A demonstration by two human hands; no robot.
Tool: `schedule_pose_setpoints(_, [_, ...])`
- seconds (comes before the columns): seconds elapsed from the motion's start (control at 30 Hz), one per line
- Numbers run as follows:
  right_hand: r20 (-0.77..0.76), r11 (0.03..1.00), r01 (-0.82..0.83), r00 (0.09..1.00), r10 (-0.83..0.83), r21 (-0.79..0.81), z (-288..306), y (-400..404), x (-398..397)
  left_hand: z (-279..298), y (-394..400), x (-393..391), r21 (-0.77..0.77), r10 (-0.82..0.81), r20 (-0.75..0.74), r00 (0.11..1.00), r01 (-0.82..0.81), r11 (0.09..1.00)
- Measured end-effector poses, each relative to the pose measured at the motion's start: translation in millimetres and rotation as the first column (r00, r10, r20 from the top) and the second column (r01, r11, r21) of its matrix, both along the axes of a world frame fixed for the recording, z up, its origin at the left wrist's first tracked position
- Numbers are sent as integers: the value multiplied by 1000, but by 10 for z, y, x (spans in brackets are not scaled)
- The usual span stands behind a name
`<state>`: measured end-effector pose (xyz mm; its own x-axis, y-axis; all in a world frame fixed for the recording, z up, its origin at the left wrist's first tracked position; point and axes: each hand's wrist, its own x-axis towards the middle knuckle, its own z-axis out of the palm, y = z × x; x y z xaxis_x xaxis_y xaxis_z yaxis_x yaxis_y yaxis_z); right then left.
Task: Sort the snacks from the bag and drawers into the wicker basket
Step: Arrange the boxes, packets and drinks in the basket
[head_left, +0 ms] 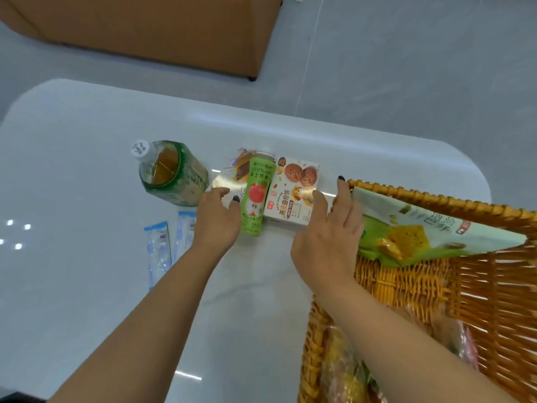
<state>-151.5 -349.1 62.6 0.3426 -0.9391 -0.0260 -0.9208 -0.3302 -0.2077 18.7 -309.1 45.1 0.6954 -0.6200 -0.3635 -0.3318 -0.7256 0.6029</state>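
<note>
Home living room: tan sofa (pixel 151 30), glossy white table (pixel 87 158), tiled floor (pixel 406 68).

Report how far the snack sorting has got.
Done: a green cracker bag lies across the wicker basket, with other packets lower down in it. In hand: nothing gripped; the left hand and right hand flank the apple juice bottle and cookie box. Left on the table: those two, the tea bottle, two blue sachets and a small packet behind.
</note>
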Motion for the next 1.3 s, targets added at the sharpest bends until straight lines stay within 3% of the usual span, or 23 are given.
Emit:
schedule_pose_setpoints(0.1, [4, 1000, 15, 1000, -15, -11, -1, 3, 6, -225, -306, 224, 87, -123, 55, 991, 118, 989])
schedule_pose_setpoints(0.3, [-31, 1000, 13, 999, -13, -1, -2, 5, 28, -518, -558, 447, 348, -206, 68, 976, 170, 922])
schedule_pose_setpoints(0.47, [-48, 1000, 12, 999, -11, 18, -13, 7, 82, -575, -478, 394, 201, -142, 98, 985, 120, 972])
schedule_pose_setpoints(0.67, [-28, 1000, 4, 1000, -3, 25, -24, 19, 162, -502, -275, 300, 59, -21, -60, 998, 24, 998])
schedule_pose_setpoints(0.8, [11, 1000, -2, 1000, 2, -1, -16, 30, 146, -472, -200, 228, 106, 93, -246, 965, -69, 992])
schedule_pose_setpoints(1.0, [136, 1000, 8, 991, -10, 11, -47, -59, -71, -502, -89, -58, 155, 43, -166, 985, -17, 988])
schedule_pose_setpoints(1.17, [122, 1000, 12, 992, -15, 25, -52, -50, -55, -412, -98, -295, -33, 167, -282, 945, -183, 983])
schedule_pose_setpoints(1.3, [106, 1000, 25, 994, -26, 16, -49, -54, -52, -285, -101, -339, -108, 258, -262, 930, -294, 950])
